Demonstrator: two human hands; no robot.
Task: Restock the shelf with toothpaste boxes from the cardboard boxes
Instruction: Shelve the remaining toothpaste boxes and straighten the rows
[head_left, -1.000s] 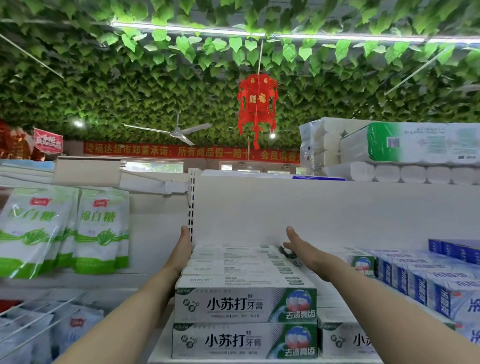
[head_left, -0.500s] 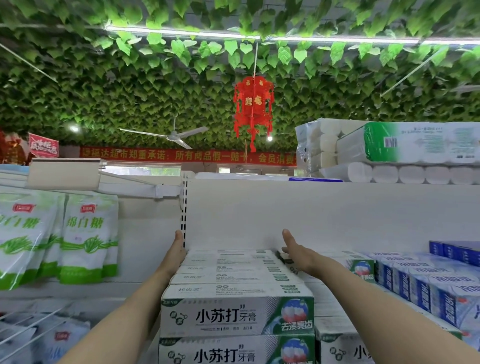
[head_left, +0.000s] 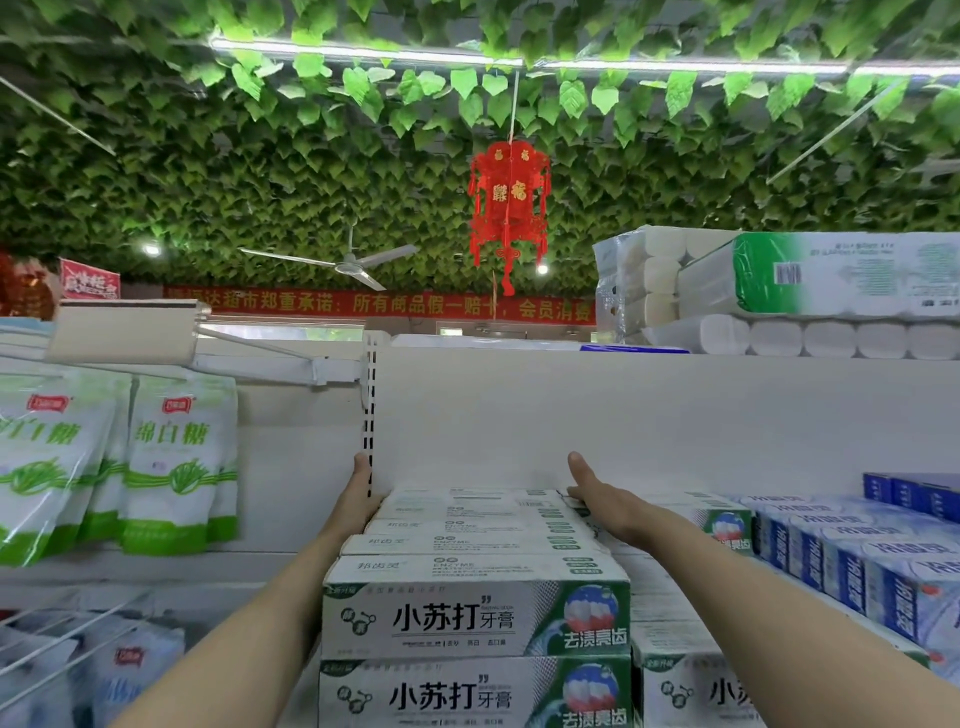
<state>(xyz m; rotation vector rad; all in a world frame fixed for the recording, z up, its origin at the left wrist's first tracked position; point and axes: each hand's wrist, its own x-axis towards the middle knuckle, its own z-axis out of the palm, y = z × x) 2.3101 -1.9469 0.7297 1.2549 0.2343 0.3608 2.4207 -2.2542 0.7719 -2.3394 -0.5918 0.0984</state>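
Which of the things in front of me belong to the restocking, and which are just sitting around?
Job in hand: stack of green-and-white toothpaste boxes; left hand and right hand, flat against its sides; white shelf. The cardboard boxes are out of view.

Lying about: blue boxes; sugar bags; toilet paper packs; red lantern; ceiling fan.

The white shelf (head_left: 623, 426) before me carried stacked green-and-white toothpaste boxes (head_left: 475, 608), with rows of blue-and-white boxes (head_left: 852, 566) standing just beside them on my right.
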